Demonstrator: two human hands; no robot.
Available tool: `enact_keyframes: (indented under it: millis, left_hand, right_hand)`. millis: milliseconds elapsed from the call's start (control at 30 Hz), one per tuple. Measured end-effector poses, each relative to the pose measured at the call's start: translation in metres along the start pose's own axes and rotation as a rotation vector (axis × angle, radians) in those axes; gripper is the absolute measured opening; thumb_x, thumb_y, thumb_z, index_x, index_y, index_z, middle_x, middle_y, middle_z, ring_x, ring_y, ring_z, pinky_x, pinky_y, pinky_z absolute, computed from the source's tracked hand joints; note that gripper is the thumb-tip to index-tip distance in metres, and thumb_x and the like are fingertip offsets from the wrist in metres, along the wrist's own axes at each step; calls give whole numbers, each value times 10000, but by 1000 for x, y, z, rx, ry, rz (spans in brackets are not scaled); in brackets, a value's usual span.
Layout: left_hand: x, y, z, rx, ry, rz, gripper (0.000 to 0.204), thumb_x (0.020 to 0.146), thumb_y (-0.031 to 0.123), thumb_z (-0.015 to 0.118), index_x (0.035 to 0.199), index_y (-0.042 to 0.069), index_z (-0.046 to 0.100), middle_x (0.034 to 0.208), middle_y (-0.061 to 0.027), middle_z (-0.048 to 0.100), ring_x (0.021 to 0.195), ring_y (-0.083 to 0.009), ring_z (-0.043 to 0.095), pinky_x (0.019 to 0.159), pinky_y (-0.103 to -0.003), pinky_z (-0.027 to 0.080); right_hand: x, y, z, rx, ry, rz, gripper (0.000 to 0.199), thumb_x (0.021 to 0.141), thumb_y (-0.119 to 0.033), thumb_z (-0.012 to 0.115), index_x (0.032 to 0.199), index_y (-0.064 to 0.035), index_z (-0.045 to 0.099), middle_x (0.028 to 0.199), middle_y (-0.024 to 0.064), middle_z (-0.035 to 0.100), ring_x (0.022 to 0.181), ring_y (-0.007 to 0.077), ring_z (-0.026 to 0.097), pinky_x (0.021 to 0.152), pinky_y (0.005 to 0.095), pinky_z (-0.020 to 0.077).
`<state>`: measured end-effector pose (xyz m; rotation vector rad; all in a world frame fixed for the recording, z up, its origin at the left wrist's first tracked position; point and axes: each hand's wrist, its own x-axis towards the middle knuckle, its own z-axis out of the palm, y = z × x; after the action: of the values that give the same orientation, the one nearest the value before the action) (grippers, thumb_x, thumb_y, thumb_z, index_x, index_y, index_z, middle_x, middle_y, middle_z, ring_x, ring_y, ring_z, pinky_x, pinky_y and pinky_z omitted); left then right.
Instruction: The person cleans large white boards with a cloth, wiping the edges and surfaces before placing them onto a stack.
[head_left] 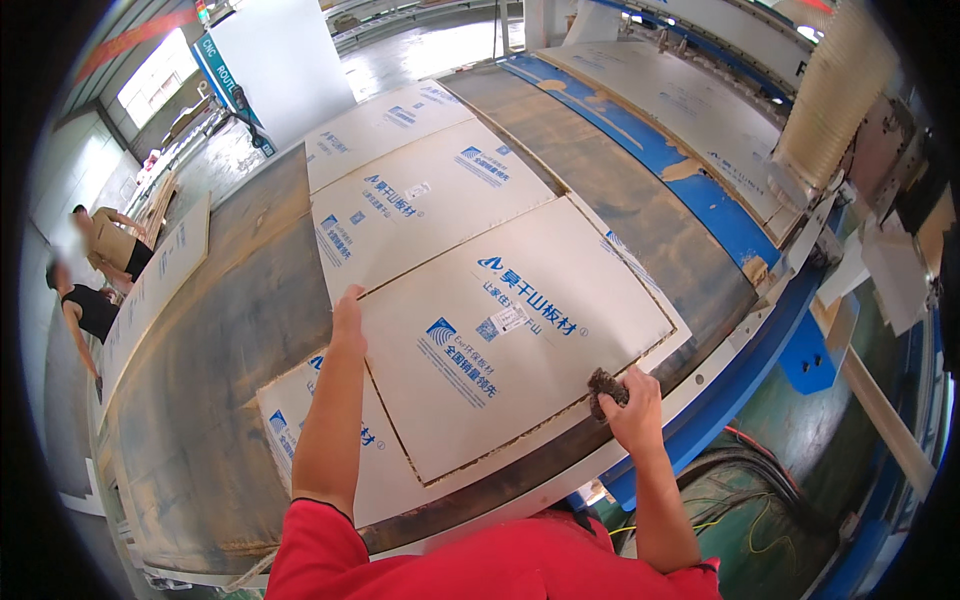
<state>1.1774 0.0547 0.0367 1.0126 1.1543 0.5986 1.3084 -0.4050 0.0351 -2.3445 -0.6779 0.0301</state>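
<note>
While the person leans over the near edge of the long machine bed (pixel 200 420), the right hand (pixel 632 405) is curled shut around a dark scrubbing pad (pixel 604 388), pressing it at the near right corner of a large white cut panel (pixel 500 350). The left hand (pixel 348 315) lies on the far left corner of that same panel; its fingers look closed together and bent over the edge, though the exact grip is hard to make out. The panel rests flat inside the thin cut line in the sheet, with narrow offcut strips (pixel 300 430) just beside it on the near and left sides.

Beyond it lie two more white panels (pixel 420 195) with blue printing, then bare brown board and a blue rail (pixel 700 190) toward the far right. Two other people (pixel 95 290) stand well apart at the far left, carrying a board.

The likely risks: the panel may slide or tip off the near edge if it is pulled with only a corner hold, and fingers hooked into the cut gap could be pinched or scraped by the raw edge. The pad, held loosely, could slip out.
</note>
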Motion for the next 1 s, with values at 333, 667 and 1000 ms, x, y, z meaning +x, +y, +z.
enact_keyframes:
  millis: [333, 667, 1000]
  left_hand:
    - [-45, 29, 25, -130, 20, -26, 445, 816, 306, 535, 1150, 11, 539, 1080, -136, 588, 997, -288, 596, 851, -437, 504]
    - [-57, 31, 11, -220, -90, 10, 558, 797, 372, 571, 1225, 42, 437, 1075, -132, 602, 1007, -249, 588, 844, -373, 487]
    - [14, -18, -19, -300, -78, 66, 412, 812, 302, 555, 1149, 67, 530, 1098, -106, 549, 1066, -238, 506, 874, -407, 458]
  right_hand:
    - [8, -2, -25, -15, -151, -14, 507, 729, -181, 702, 1127, 102, 568, 1251, 282, 541, 1189, 395, 471, 1035, 431, 371]
    - [-5, 2, -24, 11, -217, 1, 671, 727, -129, 707, 1293, 133, 461, 1269, 296, 514, 1186, 387, 471, 1035, 396, 370]
    - [-16, 6, -17, -57, -239, -28, 684, 732, -146, 695, 1318, 111, 453, 1243, 284, 525, 1154, 380, 482, 1009, 399, 383]
